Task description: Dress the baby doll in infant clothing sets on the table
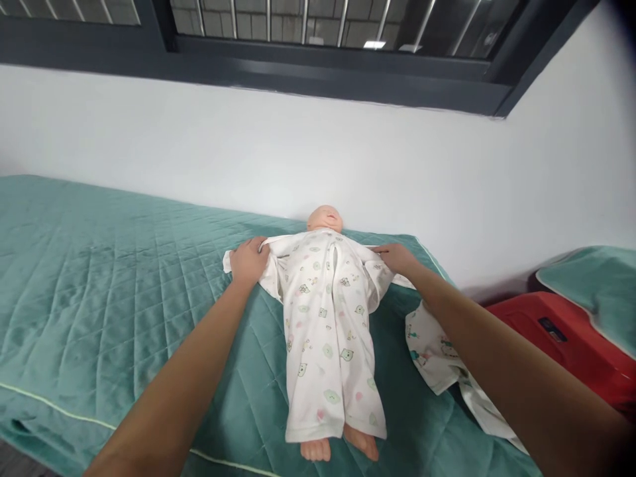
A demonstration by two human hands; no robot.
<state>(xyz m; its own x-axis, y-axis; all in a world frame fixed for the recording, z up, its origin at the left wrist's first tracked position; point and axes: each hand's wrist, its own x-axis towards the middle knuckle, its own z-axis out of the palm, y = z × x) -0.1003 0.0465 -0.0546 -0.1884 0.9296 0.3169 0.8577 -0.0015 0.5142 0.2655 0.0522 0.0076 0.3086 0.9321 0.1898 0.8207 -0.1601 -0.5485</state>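
Note:
A baby doll [325, 217] lies on its back, head toward the wall and bare feet toward me. White printed pajamas [322, 311] cover its body and legs, with a long fold down the front. My left hand [250, 260] is closed around the sleeve on the left side, and a bit of white cuff sticks out beyond it. On the other side, my right hand [397, 258] pinches the opposite sleeve near the doll's shoulder. White fabric also shows below my right wrist. The doll's hands are hidden.
A green quilted bed cover [124, 285] lies under the doll. Beside my right forearm is another white printed garment [437, 351]. A red plastic object [556, 331] stands at the right, partly under green cloth [596, 285]. Behind are a white wall [199, 146] and a barred window [308, 26].

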